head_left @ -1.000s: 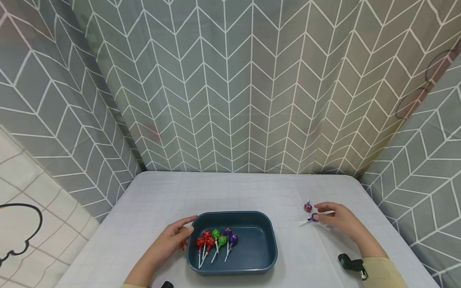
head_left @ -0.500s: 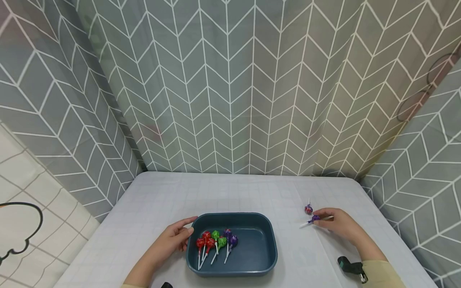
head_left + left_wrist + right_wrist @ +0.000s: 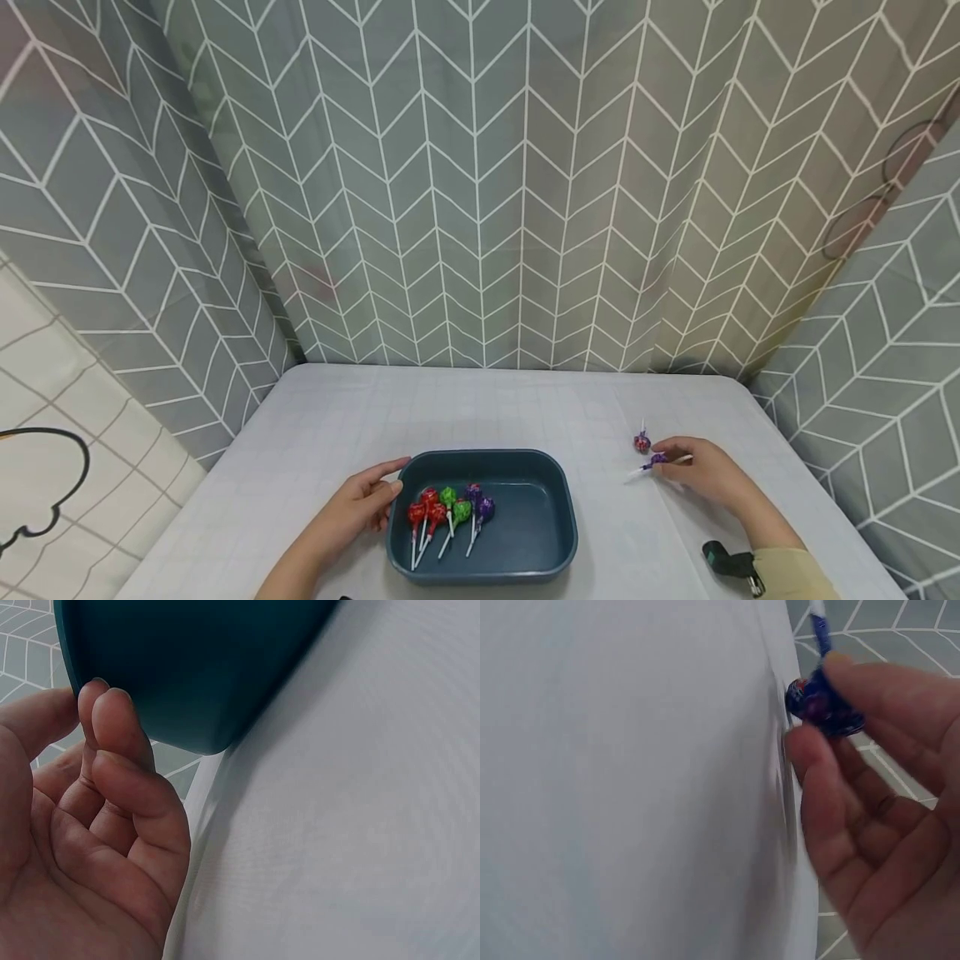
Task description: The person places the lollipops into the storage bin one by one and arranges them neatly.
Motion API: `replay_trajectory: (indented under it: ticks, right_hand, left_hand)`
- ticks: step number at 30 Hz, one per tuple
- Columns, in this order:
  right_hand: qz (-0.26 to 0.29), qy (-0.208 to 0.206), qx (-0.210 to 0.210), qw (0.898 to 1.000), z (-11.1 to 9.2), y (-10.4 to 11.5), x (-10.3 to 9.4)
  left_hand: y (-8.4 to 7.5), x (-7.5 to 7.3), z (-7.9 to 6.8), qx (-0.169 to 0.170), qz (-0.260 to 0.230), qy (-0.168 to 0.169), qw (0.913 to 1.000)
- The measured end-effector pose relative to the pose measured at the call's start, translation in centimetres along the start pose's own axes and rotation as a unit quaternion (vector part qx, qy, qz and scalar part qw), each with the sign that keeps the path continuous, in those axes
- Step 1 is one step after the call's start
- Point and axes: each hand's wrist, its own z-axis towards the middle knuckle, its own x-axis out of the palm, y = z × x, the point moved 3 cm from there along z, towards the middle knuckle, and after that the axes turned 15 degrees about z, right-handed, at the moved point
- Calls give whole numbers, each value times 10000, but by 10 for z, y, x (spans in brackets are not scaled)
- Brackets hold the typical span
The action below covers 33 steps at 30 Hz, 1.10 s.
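Note:
A dark blue rectangular tray (image 3: 525, 542) stands on the table with three red lollipops (image 3: 416, 513), two green lollipops (image 3: 461, 512) and two purple lollipops (image 3: 486, 509) in its left half. My left hand (image 3: 354, 515) holds the tray's left rim, thumb at the edge. In the left wrist view its other fingers lie curled against the outer wall. At the right, my right hand (image 3: 705, 473) pinches a purple lollipop (image 3: 821, 705) by its wrapped head between thumb and finger. Its white stick points left in the head view. Another purple-and-red lollipop (image 3: 642, 442) lies just behind it.
A white cloth covers the table (image 3: 480, 408), whose far edge meets a grey patterned curtain (image 3: 480, 208). A black wrist device (image 3: 726, 560) sits by the right sleeve (image 3: 791, 575).
My right index finger has come down toward the thumb, and the two now pinch the nearer purple lollipop. The left hand stays on the tray. The head view has shifted slightly.

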Motion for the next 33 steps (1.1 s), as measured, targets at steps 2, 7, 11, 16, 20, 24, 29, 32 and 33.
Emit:
replay_trajectory:
  ticks: [2,7,11,16,20,24,29,32,33]
  right_hand:
    - [182,-4,38,9998,-1,2,-1]
    - [839,129,27,9964,-3,8,-4]
    - [1326,253,64,9908,-4,16,-4]
    - [1579,215,109,9872,-5,24,-5]
    - [1588,168,32,9872,-6,28,-5]
    - [1580,163,-87,9873,-6,34,-5]
    - [1591,90,-97,9872,-9,46,-7]
    - [1660,67,-151,9860,-12,57,-7]
    - [1701,39,-144,9853,-13,60,-7]
  left_hand:
    - [1,0,0,-7,-3,12,10000]
    - [2,0,0,1,-2,3,10000]
    - [2,0,0,-44,-14,-3,10000]
    - [1,0,-1,-73,-34,-35,10000]
    - [0,0,-1,-74,-29,-48,10000]
    - [0,0,-1,-73,-21,-42,10000]
    - [0,0,-1,-78,-11,-29,10000]
    - [0,0,-1,-83,-1,-33,10000]
    - [0,0,0,-85,4,-38,10000]
